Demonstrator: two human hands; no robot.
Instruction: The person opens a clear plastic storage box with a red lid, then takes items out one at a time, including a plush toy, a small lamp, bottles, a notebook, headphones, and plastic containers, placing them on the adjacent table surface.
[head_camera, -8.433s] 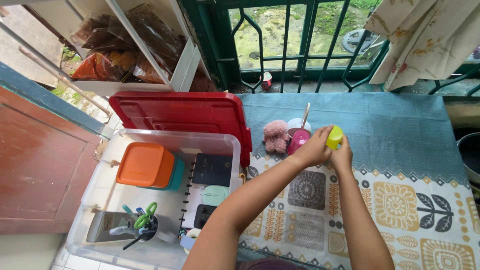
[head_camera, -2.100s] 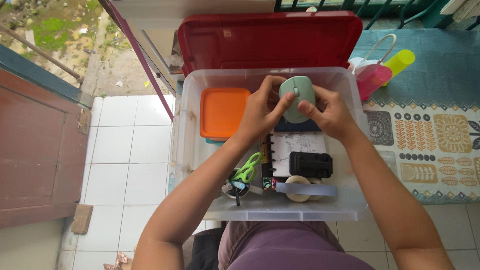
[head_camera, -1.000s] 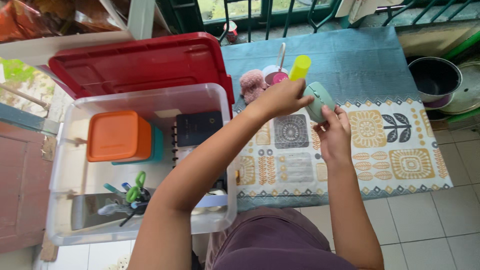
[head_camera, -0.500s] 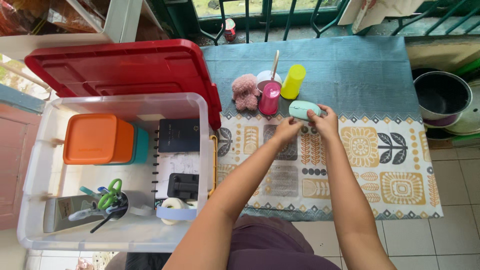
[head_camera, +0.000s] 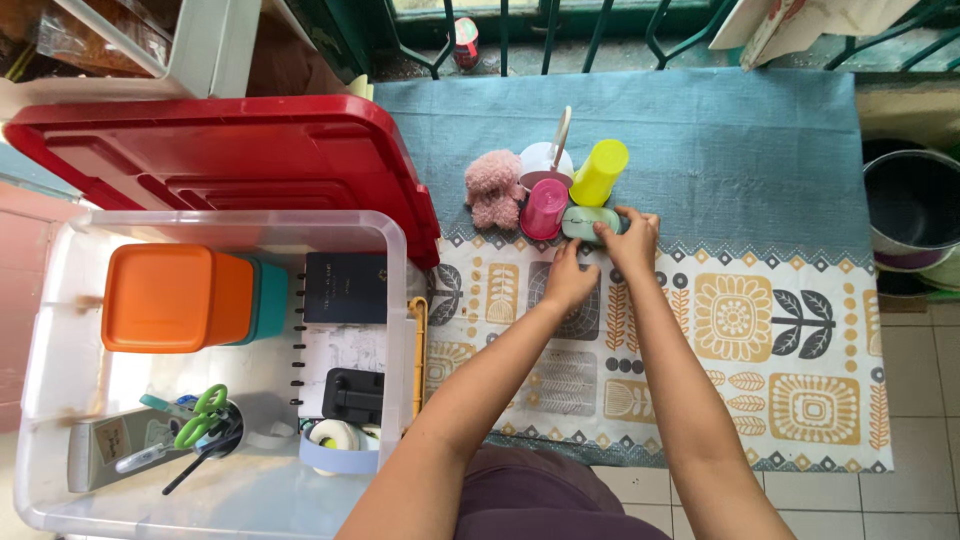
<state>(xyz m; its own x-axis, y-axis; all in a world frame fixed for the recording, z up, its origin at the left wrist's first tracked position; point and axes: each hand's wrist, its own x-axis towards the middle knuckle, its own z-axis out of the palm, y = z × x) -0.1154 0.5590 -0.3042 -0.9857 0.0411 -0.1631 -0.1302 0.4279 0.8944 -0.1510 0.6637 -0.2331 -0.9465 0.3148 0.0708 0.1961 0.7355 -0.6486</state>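
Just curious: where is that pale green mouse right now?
The pale green mouse lies on the mat under both hands, beside the pink cup and the yellow cup.

I'm at home, on what looks like a tiled balcony or porch. A patterned cloth mat (head_camera: 760, 330) lies under my hands, green metal railings (head_camera: 560, 30) stand beyond them, a cooking pot (head_camera: 915, 210) sits off to their right, and a clear storage bin (head_camera: 60, 300) of household odds and ends is to their left.

Both arms reach forward, left hand (head_camera: 568, 282) and right hand (head_camera: 632, 240) close together.
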